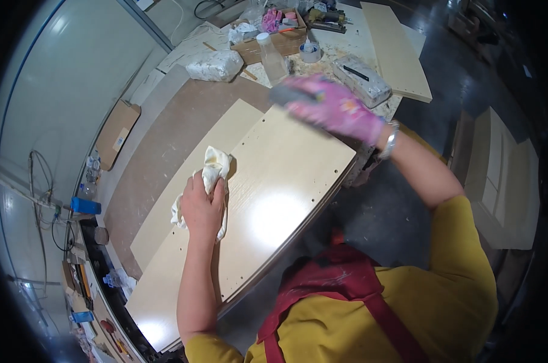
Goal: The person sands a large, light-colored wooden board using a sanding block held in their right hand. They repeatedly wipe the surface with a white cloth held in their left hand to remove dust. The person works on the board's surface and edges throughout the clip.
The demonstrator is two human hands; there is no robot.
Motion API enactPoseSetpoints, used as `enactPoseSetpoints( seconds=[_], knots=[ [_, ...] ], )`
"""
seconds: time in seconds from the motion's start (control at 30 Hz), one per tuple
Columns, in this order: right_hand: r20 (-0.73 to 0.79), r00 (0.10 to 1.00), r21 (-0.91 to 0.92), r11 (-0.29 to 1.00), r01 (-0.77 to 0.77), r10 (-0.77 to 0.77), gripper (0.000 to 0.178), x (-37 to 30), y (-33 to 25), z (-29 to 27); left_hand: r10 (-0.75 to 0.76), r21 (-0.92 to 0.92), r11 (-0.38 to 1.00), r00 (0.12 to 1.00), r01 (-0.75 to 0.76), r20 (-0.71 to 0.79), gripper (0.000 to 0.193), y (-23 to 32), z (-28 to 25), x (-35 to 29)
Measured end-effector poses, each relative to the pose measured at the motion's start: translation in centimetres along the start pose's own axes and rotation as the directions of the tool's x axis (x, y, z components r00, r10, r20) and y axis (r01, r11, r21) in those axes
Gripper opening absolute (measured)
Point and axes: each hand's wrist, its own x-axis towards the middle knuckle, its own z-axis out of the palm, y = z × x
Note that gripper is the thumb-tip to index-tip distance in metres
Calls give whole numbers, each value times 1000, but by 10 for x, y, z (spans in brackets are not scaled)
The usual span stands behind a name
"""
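Note:
A pale wooden panel with small dark holes along its edges lies slantwise in front of me, on top of another board. My bare left hand is closed on a crumpled white cloth, which rests on the panel's surface. At the panel's far end is my right hand, in a pink patterned glove and smeared by motion. It grips a dark grey block, too blurred to name more exactly. Whether the block touches the panel I cannot tell.
Beyond the panel stand a translucent bottle, a cardboard box of odds and ends, a roll of tape and a plastic-wrapped package. A pale board lies far right; stacked panels stand at right.

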Motion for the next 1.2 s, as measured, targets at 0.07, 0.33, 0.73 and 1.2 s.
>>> enactPoseSetpoints(
  seconds=[0.07, 0.33, 0.73, 1.2],
  knots=[
    [164, 986, -292, 953, 78, -31, 62, 25, -14, 23, -6, -7, 1000, 1000, 6, 5, 35, -1, 1, 1],
    [206, 965, -643, 765, 10, 161, 58, 106, 65, -15, 30, 24, 999, 1000, -30, -3, 37, -3, 1, 6],
    [6, 1000, 548, 836, -28, 29, 63, 88, 54, 16, 12, -74, 997, 1000, -10, 22, 34, -23, 7, 3],
    [-101, 993, 602, 791, 112, -64, 45, 48, 78, 67, 221, -207, 957, 973, -204, 60, 47, 122, 1, -44]
  ],
)
